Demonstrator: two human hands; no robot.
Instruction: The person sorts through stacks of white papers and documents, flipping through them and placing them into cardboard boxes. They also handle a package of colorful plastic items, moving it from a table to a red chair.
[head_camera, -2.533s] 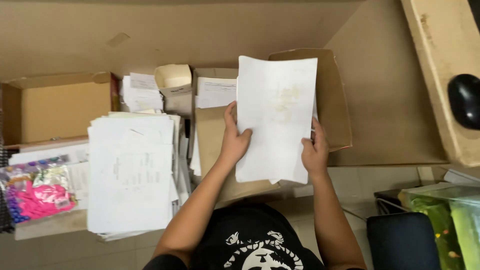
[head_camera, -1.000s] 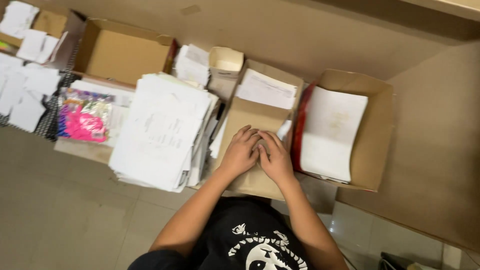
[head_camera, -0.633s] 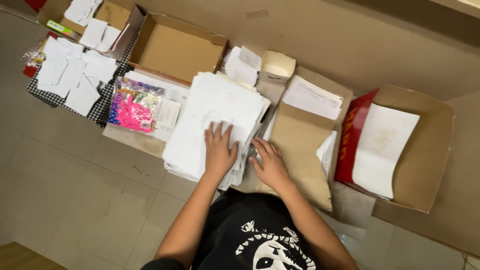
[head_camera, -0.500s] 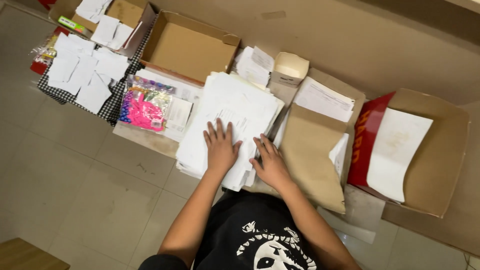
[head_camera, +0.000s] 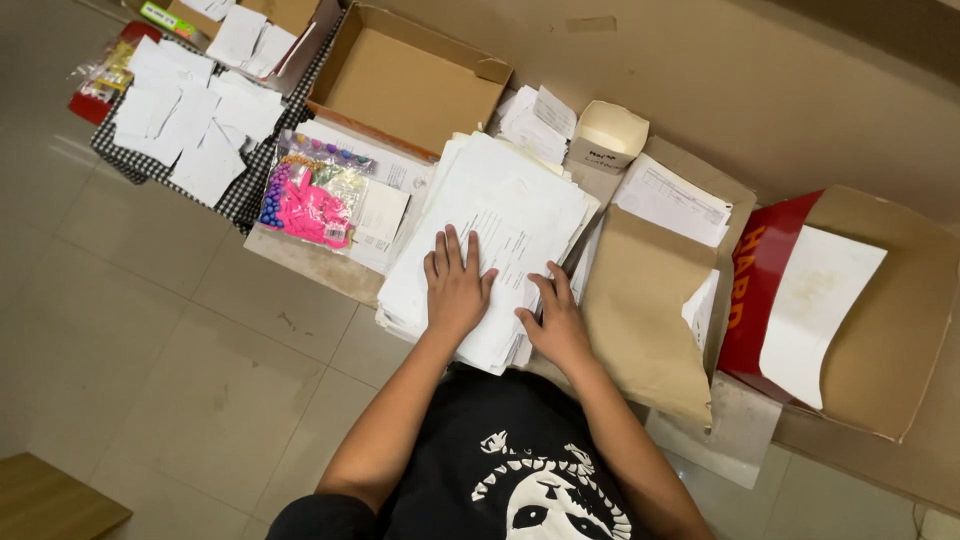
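A thick stack of white printed papers (head_camera: 505, 215) lies on the floor in front of me. My left hand (head_camera: 455, 285) rests flat on top of the stack with its fingers spread. My right hand (head_camera: 553, 320) touches the stack's near right edge, fingers apart, holding nothing. To the right lies a large brown envelope (head_camera: 645, 300) with a printed sheet (head_camera: 672, 200) at its far end. Further right, an open cardboard box with a red flap (head_camera: 890, 310) holds a white sheet (head_camera: 820, 310).
An empty open cardboard box (head_camera: 405, 80) stands behind the stack. A bag of pink and purple items (head_camera: 310, 195) lies to the left. Loose white slips (head_camera: 190, 105) cover a checked cloth at far left. A small cream box (head_camera: 605, 135) sits behind the stack.
I put the white sheet into the box on the right. Both hands then moved left from the brown envelope onto the paper stack. The view has swung left.
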